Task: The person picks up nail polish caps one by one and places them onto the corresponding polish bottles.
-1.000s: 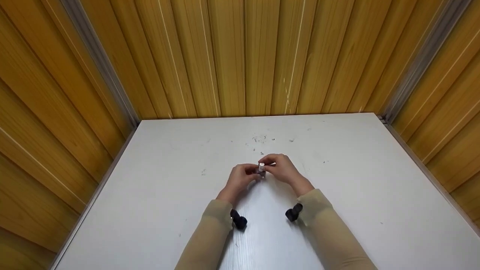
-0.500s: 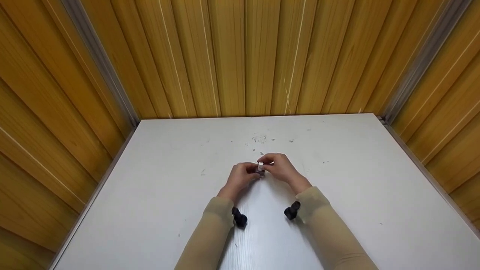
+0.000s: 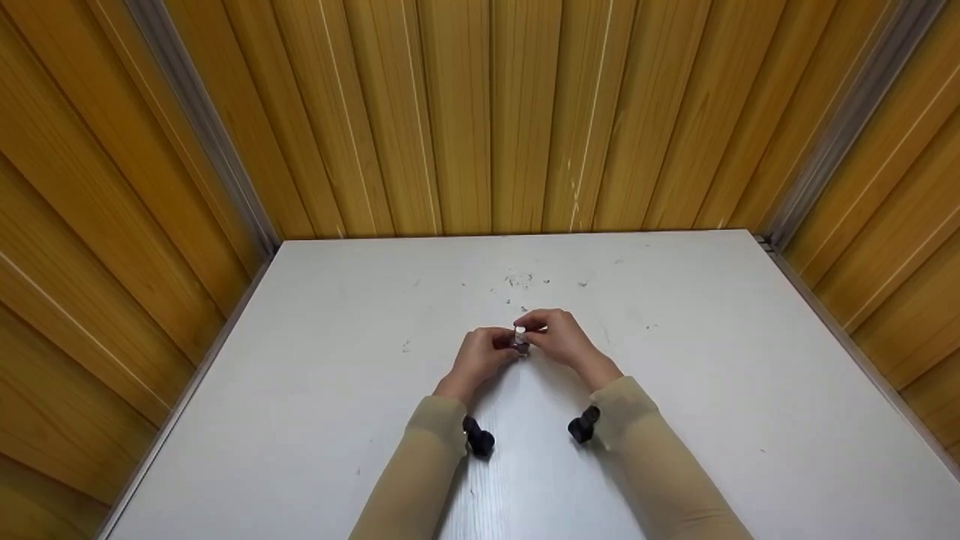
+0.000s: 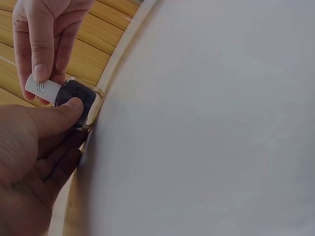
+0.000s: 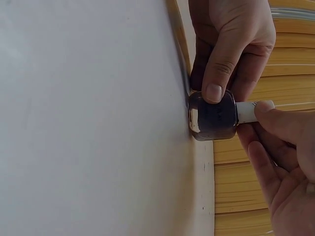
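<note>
A small nail polish bottle [image 5: 212, 118] of clear glass with dark contents stands upright on the white table [image 3: 337, 322], its base right at the surface. Its white cap [image 4: 43, 88] carries small dark print and sits on the bottle's neck. My left hand [image 3: 478, 358] pinches the glass body, the thumb flat across its front in both wrist views. On the other side, my right hand [image 3: 562, 339] grips the cap between thumb and fingers. The fingers behind the bottle are partly hidden.
Dark specks and scuffs [image 3: 519, 280] mark the tabletop beyond the hands. Wood-look panels [image 3: 465, 120] rise behind the table and at both sides, with grey metal posts [image 3: 217, 142] at the corners. A black wrist camera [image 3: 480, 439] sits at each sleeve cuff.
Both hands keep their hold on the bottle and cap in nearly the same spot. My right forearm has shifted very slightly to the left.
</note>
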Action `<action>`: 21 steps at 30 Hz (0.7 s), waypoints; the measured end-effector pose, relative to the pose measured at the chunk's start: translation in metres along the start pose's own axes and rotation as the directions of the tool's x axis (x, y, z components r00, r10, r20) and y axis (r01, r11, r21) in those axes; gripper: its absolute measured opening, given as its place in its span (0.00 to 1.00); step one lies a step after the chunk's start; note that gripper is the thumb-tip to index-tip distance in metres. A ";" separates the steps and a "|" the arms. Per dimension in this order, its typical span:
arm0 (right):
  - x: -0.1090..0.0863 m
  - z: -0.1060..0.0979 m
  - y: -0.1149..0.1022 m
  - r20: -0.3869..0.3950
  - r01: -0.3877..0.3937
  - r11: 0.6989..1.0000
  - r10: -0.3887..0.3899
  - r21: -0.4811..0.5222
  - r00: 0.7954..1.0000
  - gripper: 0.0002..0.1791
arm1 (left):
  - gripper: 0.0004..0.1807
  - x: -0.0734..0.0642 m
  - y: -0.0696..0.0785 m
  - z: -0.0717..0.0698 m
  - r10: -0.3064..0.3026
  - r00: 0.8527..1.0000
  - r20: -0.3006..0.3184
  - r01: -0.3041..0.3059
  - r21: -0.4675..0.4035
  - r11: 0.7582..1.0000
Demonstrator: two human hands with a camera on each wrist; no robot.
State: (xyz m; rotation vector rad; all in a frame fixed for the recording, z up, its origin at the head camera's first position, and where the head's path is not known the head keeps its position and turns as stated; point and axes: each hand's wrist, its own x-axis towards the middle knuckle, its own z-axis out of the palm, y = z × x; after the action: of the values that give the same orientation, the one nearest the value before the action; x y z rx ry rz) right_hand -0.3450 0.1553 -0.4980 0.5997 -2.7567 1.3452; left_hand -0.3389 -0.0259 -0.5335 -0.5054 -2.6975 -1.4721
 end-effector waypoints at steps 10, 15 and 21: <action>0.000 -0.002 0.001 0.004 0.043 0.999 -0.043 -0.002 0.999 0.13 | 0.10 0.003 0.001 0.001 0.037 0.999 0.008 -0.038 0.068 0.997; 0.000 -0.003 0.001 0.013 0.024 1.000 -0.024 -0.004 1.000 0.13 | 0.09 0.001 0.002 0.000 0.029 1.000 0.011 -0.030 0.080 0.996; -0.001 -0.006 0.000 0.034 0.017 1.000 -0.017 -0.002 0.999 0.15 | 0.13 0.001 0.002 -0.001 0.035 0.999 0.025 -0.037 0.089 0.995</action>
State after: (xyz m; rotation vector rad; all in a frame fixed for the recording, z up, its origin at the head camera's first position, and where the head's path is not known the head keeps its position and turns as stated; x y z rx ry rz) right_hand -0.3453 0.1603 -0.4947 0.6504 -2.7728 1.3413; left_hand -0.3394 -0.0257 -0.5310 -0.5670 -2.7422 -1.3375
